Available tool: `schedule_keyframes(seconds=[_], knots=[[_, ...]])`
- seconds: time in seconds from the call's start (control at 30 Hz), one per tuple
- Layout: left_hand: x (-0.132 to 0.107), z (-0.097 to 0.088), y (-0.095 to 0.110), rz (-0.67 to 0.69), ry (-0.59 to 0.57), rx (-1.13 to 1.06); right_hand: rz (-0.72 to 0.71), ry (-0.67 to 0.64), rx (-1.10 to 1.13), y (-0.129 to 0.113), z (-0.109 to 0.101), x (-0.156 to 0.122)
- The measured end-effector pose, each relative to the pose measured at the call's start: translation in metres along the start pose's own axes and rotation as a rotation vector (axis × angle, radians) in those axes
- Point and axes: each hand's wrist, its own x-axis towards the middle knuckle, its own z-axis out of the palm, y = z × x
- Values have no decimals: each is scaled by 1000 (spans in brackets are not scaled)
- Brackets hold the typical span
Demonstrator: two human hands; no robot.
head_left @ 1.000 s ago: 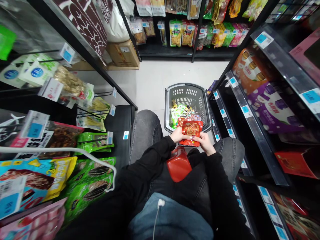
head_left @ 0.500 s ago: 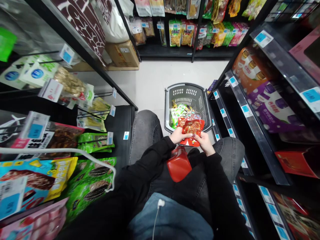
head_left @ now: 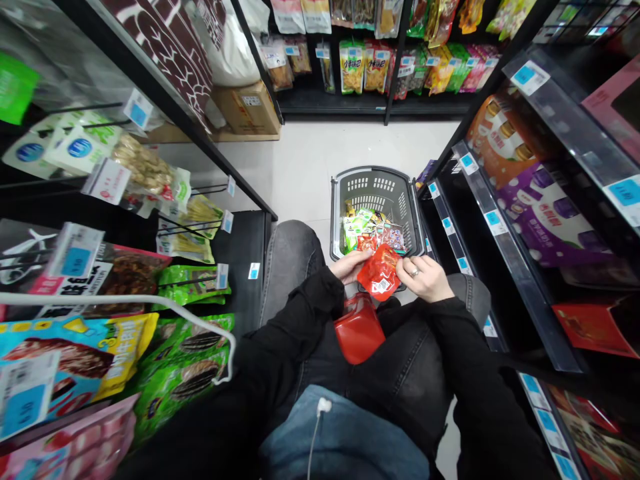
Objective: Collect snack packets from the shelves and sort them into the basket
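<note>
Between my hands is a red snack packet (head_left: 380,277), tilted and a little bent, with a pale label showing. My left hand (head_left: 351,265) grips its left edge. A ring shows on my right hand (head_left: 424,277), whose fingers pinch the packet's right edge. Just beyond the packet stands a grey shopping basket (head_left: 336,193) on the floor. Inside it lie several snack packets (head_left: 364,223), green, yellow and red. A shiny red bag (head_left: 359,330) rests at my lap, below the held packet.
Hanging snack bags (head_left: 190,283) and price tags fill the left rack, where a white hook (head_left: 165,303) juts out. Shelves with a purple box (head_left: 547,217) stand close on my right. A cardboard box (head_left: 245,110) sits at the back left; another rack (head_left: 330,101) crosses the far end.
The red packet has been turned, so its labelled side now shows. My right hand has shifted to its right edge, the back of that hand facing up.
</note>
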Motion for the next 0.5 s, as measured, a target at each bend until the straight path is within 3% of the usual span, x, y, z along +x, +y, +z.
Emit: schedule_keyframes(seconds=[0.07, 0.13, 0.23, 0.3, 0.4, 0.5], knots=[[-2, 7, 2, 22, 24, -1, 73, -39, 130, 1, 4, 0], [0, 9, 3, 50, 77, 38, 222, 15, 282, 1, 12, -1], [6, 8, 0, 133, 168, 84, 631, 217, 609, -3, 29, -1], [11, 8, -3, 195, 199, 89, 862, 249, 964, -8, 40, 2], [16, 8, -7, 264, 200, 93, 974, 238, 1434, -20, 48, 7], [17, 6, -9, 296, 222, 156, 1022, 320, 1469, -29, 49, 9]])
